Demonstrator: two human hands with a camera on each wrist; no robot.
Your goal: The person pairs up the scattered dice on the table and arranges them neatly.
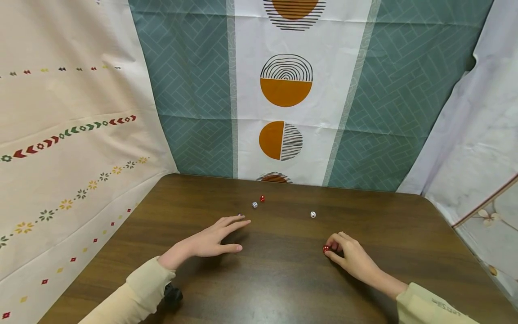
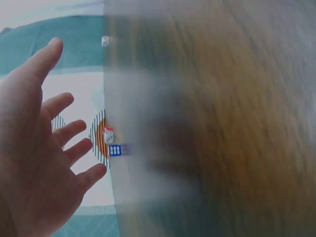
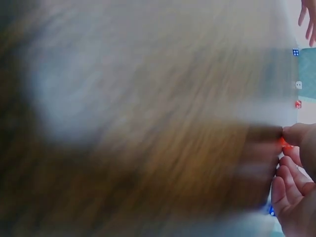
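Right hand: pinching near red die. Left hand: spread, holding nothing; blue die near its fingertips. Progress, judged: one gripped; left loose on table: white die ahead of right hand, far white die, far red die beyond left.

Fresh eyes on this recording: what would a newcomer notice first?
Probably the circle-patterned cloth, bold in orange and black, hanging behind the brown table. Next, the right hand, right of centre, pinching a small red die. Then the left hand, held out with fingers spread, left of centre.
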